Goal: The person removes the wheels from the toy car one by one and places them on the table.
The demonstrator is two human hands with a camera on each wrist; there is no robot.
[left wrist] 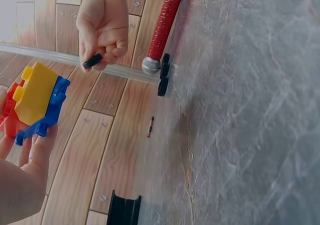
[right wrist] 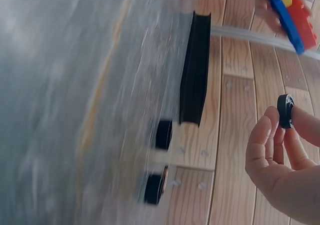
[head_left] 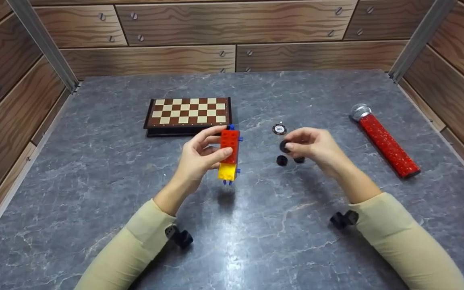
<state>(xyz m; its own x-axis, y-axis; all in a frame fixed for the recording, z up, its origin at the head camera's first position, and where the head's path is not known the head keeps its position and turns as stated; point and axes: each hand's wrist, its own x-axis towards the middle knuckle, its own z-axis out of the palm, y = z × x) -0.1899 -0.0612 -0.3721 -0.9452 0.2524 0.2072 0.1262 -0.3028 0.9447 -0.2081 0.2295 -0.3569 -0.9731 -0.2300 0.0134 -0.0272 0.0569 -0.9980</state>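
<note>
black wheel [head_left: 284, 146] in right grip [head_left: 310, 145]

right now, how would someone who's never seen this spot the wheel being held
Start at the chessboard at the back of the grey table, then look right, past the brick block the left hand grips. The wheel is the small black disc pinched in the right hand; the two other black wheels lie on the table below it.

You had a grey marble-look tabletop [head_left: 95, 169], boxed in by wood-plank walls [head_left: 232, 24] with metal corner posts [head_left: 42, 40].
</note>
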